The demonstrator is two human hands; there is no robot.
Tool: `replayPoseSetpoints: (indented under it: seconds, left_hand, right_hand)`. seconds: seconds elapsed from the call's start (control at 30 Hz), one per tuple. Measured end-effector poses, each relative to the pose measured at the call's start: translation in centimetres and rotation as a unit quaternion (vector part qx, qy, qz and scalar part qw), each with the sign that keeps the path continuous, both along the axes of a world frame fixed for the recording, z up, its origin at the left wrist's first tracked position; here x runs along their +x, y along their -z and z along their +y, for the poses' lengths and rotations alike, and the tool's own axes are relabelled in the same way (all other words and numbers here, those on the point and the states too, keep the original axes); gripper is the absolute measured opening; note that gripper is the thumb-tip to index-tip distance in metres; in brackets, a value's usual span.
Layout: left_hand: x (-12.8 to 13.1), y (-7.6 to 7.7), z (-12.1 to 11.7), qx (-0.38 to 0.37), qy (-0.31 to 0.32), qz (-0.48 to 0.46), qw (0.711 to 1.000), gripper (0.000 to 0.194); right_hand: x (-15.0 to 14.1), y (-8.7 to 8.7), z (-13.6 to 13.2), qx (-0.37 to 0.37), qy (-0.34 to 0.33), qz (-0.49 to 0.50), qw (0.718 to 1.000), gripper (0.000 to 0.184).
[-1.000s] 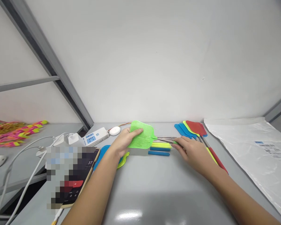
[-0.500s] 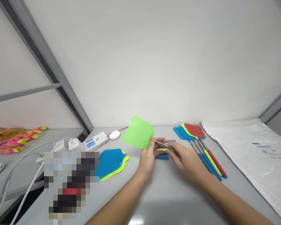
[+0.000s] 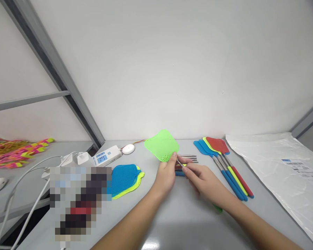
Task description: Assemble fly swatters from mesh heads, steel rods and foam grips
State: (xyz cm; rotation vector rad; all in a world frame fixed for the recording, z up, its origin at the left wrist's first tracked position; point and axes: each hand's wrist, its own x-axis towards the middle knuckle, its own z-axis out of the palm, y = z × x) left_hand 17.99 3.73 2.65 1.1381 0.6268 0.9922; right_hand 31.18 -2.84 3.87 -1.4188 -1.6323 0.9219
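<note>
Two hands (image 3: 167, 175) (image 3: 205, 180) grip one swatter (image 3: 162, 144); rods (image 3: 189, 157), perhaps four.

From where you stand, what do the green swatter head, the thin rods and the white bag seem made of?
Green swatter head: likely plastic, bright and thin, with tiny holes. Thin rods: probably metal, given their silvery shine. White bag: perhaps plastic film, judging by its glossy wrinkles.

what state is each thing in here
Green swatter head, held at its narrow end by the left hand
Metal rod, held by the right hand, tip at that end; joined or not, cannot tell
Blue swatter head, loose, lying on the yellow swatter head
Swatters, four assembled, lying side by side
Loose rods, lying beyond the hands, partly hidden
White bag, spread out, creased
Power strip, visible sockets unused
</note>
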Motion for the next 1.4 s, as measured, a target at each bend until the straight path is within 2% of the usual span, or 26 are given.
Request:
replayPoseSetpoints:
  seconds: [0.1, 0.23, 0.33, 0.4, 0.5, 0.67, 0.77, 0.9, 1.03, 1.1, 1.17, 1.23, 1.3, 1.4]
  left_hand:
    - [-0.8, -0.5, 1.1, -0.004, -0.045, -0.005, 0.999, 0.039]
    - [-1.8, -1.3, 2.5, 0.003, -0.122, -0.04, 0.992, 0.036]
    - [-2.1, -1.6, 2.6, 0.012, -0.13, -0.07, 0.989, 0.035]
    - [-2.0, -1.7, 2.2, 0.006, -0.106, -0.08, 0.991, 0.037]
    - [-1.3, -1.6, 1.0, -0.009, -0.038, -0.075, 0.996, 0.04]
    - [-0.1, -0.8, -1.0, 0.036, 0.098, -0.013, 0.994, 0.043]
    - [0.2, -0.4, -1.4, 0.03, 0.107, 0.0, 0.994, 0.042]
    - [0.2, -0.4, -1.5, 0.027, 0.065, -0.019, 0.997, 0.037]
    - [-0.3, -1.1, -0.8, 0.03, 0.039, -0.04, 0.998, 0.036]
    - [-1.1, -1.5, 0.4, 0.012, -0.012, -0.085, 0.996, 0.034]
    - [-2.2, -2.0, 2.0, 0.0, -0.116, -0.147, 0.982, 0.029]
    - [-3.2, -2.4, 3.4, 0.012, -0.174, -0.161, 0.972, 0.028]
    - [-3.7, -2.6, 4.1, 0.017, -0.187, -0.167, 0.968, 0.029]
    - [-3.4, -2.4, 3.8, 0.029, -0.189, -0.162, 0.968, 0.032]
  right_hand:
    - [0.1, -0.2, -0.1, -0.046, -0.015, 0.025, 0.999, 0.039]
    - [0.6, -0.7, -0.3, -0.085, -0.067, 0.051, 0.993, 0.042]
    - [1.1, -1.0, -0.5, -0.121, -0.111, 0.078, 0.983, 0.043]
    - [1.2, -1.0, -0.6, -0.136, -0.13, 0.104, 0.977, 0.042]
    - [1.0, -0.6, -0.4, -0.138, -0.123, 0.17, 0.968, 0.04]
    - [0.0, 0.7, 0.1, -0.138, -0.091, 0.277, 0.947, 0.037]
    - [-0.4, 1.1, 0.2, -0.151, -0.099, 0.311, 0.933, 0.04]
    - [-0.7, 1.1, 0.1, -0.206, -0.11, 0.351, 0.907, 0.042]
    - [-0.9, 0.9, -0.1, -0.215, -0.124, 0.365, 0.897, 0.04]
    - [-1.0, 1.0, -0.3, -0.224, -0.151, 0.348, 0.898, 0.04]
    - [-1.1, 1.2, -0.6, -0.238, -0.181, 0.323, 0.898, 0.039]
    - [-1.3, 1.4, -0.8, -0.248, -0.197, 0.311, 0.896, 0.039]
    - [-1.4, 1.5, -0.9, -0.252, -0.2, 0.314, 0.893, 0.04]
    - [-1.1, 1.4, -0.9, -0.251, -0.199, 0.309, 0.896, 0.041]
